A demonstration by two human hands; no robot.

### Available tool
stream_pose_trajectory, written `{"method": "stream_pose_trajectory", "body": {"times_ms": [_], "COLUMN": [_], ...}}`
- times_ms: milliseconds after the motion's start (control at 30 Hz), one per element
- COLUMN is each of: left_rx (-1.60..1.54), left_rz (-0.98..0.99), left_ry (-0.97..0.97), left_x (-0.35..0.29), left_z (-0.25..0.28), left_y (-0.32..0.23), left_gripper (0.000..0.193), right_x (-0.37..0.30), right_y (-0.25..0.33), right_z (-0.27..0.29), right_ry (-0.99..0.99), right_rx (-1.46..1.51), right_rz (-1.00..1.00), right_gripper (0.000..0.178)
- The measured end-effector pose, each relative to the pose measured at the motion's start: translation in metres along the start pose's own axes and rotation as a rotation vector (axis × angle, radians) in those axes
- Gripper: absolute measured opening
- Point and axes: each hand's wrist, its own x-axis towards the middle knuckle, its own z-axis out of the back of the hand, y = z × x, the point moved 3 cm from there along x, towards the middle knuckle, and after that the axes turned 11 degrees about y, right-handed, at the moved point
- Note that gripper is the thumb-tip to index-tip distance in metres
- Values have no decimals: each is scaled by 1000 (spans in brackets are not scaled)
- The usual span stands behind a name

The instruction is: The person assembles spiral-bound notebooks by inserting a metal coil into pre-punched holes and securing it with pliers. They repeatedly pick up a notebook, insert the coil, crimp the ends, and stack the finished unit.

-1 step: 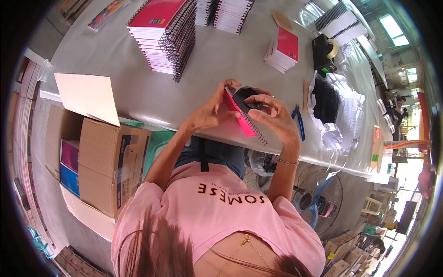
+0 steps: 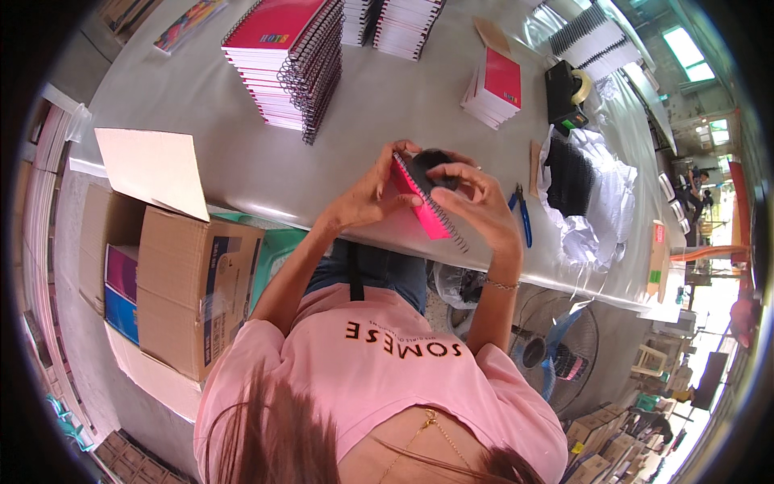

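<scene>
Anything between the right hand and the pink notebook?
Yes: a dark rounded object, held by the right hand, sits between it and the far part of the pink notebook in the left hand.

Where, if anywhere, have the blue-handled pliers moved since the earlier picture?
No: the blue-handled pliers lie in the same place on the table, judged against the black tape dispenser.

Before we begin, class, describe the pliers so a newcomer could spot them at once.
Find the grey table, then the white wrapping on its right. Just left, beside the right hand, lie the pliers. Their blue handles set them apart from the black bundle nearby.
</scene>
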Motion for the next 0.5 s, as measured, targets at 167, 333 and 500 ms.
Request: {"method": "stream_pose_trajectory", "body": {"times_ms": [167,333,500], "left_rx": [80,-54,-92], "left_rz": [127,180,89], "left_ry": [-267,-365,-358], "left_x": [-2,-3,-5], "left_z": [-8,-16,-9], "left_y": [-8,-5,-9], "left_gripper": [50,39,30], "right_x": [-6,-75,-103], "right_y": [-32,-84,-101], "right_z": [41,57,42], "right_ry": [-569,-895,-881], "right_rx": [-575,-978,-966], "right_rz": [26,-588,-727], "right_gripper": [61,71,66]}}
